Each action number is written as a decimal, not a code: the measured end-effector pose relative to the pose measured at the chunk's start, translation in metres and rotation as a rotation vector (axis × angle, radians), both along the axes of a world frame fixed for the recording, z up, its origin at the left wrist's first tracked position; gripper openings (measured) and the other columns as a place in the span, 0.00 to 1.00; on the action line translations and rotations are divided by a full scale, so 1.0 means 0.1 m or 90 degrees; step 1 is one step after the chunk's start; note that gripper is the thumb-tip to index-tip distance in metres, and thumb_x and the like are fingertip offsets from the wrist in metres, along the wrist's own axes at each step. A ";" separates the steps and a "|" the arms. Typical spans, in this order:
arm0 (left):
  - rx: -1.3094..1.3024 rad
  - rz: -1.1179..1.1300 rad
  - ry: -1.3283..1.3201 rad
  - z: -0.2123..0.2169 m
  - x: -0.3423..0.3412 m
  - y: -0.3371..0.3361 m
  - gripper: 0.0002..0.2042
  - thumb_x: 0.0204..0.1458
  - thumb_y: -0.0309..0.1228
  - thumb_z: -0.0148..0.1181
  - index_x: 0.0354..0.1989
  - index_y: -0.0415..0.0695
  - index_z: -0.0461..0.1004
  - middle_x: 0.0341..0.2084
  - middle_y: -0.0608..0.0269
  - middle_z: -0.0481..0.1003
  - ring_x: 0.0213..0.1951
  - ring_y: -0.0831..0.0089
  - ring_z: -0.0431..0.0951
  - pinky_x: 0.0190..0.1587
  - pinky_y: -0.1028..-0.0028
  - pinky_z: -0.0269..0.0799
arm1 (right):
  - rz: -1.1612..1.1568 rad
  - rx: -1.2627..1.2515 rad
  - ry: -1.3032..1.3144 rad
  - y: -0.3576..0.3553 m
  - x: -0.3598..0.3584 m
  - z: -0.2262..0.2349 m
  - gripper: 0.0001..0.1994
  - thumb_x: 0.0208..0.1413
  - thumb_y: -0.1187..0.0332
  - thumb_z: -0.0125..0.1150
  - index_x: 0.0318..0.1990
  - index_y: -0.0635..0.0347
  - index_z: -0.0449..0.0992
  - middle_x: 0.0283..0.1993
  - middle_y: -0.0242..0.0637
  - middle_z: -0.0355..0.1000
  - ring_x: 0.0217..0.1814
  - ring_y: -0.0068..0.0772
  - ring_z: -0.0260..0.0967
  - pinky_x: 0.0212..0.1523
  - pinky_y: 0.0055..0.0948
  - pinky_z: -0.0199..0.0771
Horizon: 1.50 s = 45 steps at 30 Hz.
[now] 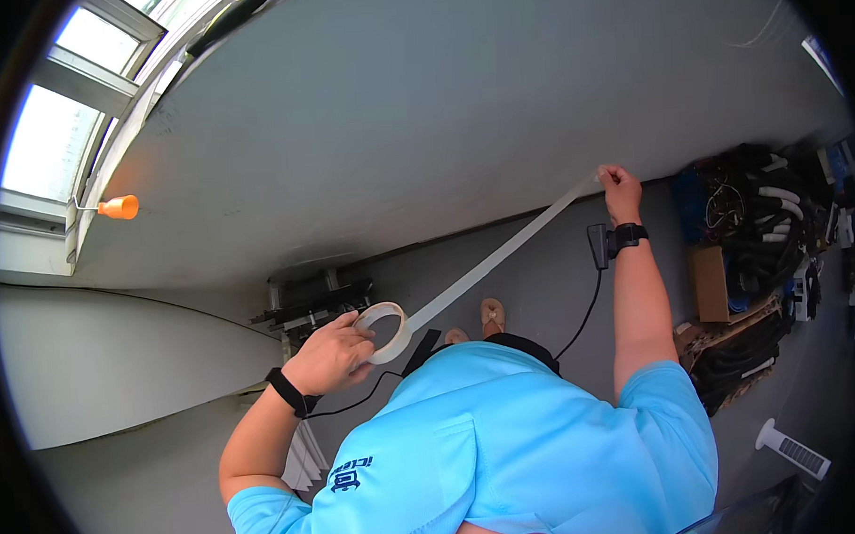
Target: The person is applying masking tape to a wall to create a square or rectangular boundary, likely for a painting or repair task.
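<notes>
Translucent tape strip [498, 259] pulled straight | left hand [331, 354] gripping tape roll [401, 339] | right hand [620, 191] pinching strip's end

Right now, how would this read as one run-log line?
left hand: holding tape roll | right hand: pinching end of tape strip | tape strip: drawn straight between hands | cardboard box: at right

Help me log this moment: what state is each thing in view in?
Tape roll: partly unwound
Tape strip: drawn out straight, attached to roll
Left hand: closed on roll
Right hand: pinching strip's end
Cardboard box: open, filled
White tower-shaped unit: upright; on or off unclear
Window: open or shut unclear
</notes>
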<state>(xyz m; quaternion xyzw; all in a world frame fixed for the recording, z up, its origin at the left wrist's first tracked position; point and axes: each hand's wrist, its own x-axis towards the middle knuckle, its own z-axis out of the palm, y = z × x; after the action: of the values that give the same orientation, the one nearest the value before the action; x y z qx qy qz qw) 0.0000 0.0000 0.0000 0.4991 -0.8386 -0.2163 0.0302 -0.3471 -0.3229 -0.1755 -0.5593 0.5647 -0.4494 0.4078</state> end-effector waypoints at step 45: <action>0.033 0.645 0.090 -0.95 2.19 -0.74 0.07 0.47 0.28 0.48 0.30 0.38 0.69 0.15 0.58 0.72 0.16 0.73 0.72 0.21 0.74 0.67 | -0.225 -0.111 0.166 -0.08 1.37 -0.15 0.08 0.49 0.68 0.53 0.34 0.60 0.73 0.32 0.40 0.69 0.32 0.36 0.67 0.35 0.29 0.67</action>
<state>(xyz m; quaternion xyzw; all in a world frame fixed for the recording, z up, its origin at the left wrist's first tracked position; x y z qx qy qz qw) 0.2190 -0.0742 -0.0946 0.8275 -0.4821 -0.2283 0.1756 -0.2103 -0.3306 -0.1905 -0.5384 0.6608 -0.4846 0.1967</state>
